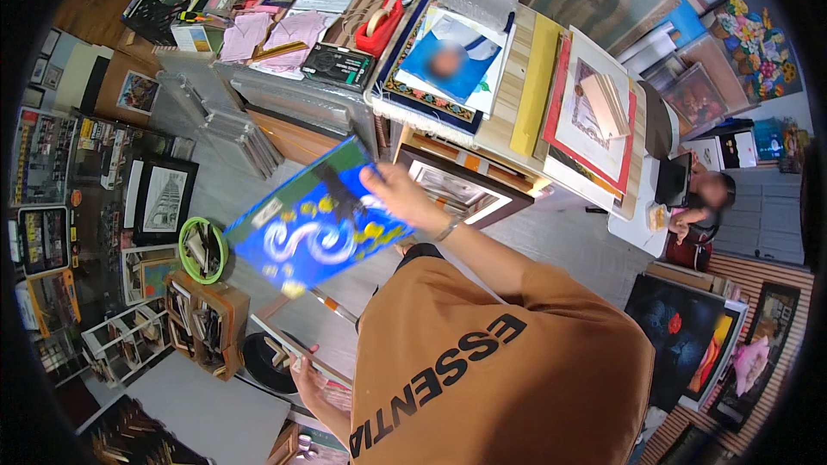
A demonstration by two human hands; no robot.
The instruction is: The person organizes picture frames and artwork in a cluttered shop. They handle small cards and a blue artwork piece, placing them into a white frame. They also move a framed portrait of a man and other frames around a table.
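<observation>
Head view, and we have our right hand (pixel 398 192) up on the blue swirl painting (pixel 317 222), fingers clamped on its upper right edge, the canvas held tilted in the air over the floor, just in front of the desk (pixel 517 77). Our left hand (pixel 308 383) is low, fingers closed on a thin framed panel (pixel 297 351) near our hip. By our reckoning we are mid-carry, both hands loaded. Setting the painting down calls for a free flat patch and a level swing. Trouble is, the desk is crowded: a red tape dispenser (pixel 379 27), a black box (pixel 338 66), a blue portrait print (pixel 450 58), stacked mats. A dark wooden frame (pixel 465 194) leans right below our wrist. A green basket (pixel 203 250) sits on the floor to the left, and a seated person (pixel 702 215) is well apart on the right.
</observation>
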